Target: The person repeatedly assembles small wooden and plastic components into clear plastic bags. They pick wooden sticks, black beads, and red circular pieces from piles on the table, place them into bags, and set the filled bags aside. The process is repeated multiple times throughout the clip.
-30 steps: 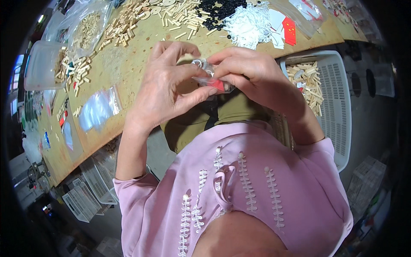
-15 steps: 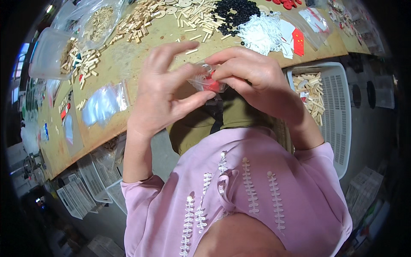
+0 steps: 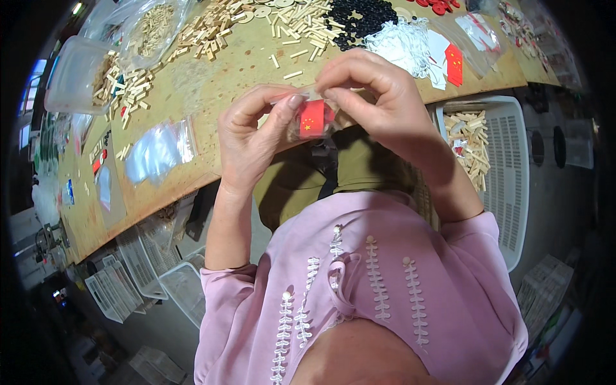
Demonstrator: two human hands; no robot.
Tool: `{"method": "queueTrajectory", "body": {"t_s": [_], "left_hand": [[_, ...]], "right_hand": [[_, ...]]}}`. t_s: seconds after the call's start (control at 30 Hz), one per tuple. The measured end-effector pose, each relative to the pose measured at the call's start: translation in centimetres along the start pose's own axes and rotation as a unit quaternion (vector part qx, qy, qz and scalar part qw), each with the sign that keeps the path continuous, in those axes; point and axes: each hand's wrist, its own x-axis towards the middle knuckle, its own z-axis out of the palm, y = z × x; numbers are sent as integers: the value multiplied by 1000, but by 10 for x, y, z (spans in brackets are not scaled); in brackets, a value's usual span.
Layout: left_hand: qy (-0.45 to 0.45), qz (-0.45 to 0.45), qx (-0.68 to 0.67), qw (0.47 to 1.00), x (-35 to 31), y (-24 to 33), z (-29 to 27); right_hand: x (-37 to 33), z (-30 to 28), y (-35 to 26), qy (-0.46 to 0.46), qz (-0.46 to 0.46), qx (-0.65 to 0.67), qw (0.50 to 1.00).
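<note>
The tan worktop (image 3: pixel 192 83) spans the upper frame, strewn with wooden sticks (image 3: pixel 301 22) at 12 o'clock and a white basket (image 3: pixel 513 167) at 3 o'clock. Near centre, the left hand (image 3: pixel 247 138) and right hand (image 3: pixel 378 96) both pinch a small clear bag (image 3: pixel 314 119) — a red flag piece inside — just above the worktop's near edge.

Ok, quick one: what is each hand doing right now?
Left hand: closed, pinching the left edge of a small clear bag with a red piece inside.
Right hand: closed, pinching the same bag's top right.
</note>
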Motion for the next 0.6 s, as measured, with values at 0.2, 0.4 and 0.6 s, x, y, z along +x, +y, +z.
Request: {"method": "queueTrajectory", "body": {"t_s": [0.2,0.4,0.6], "left_hand": [[32,-22,-85,996,-4,-5,4],[27,17,-51,998,-4,-9,9],[-5,-111,71,991,2,13,24]], "right_hand": [[-5,-6,8,2,213,243,946],[-6,-6,12,5,221,271,937],[-11,15,6,61,144,97,983]]}}
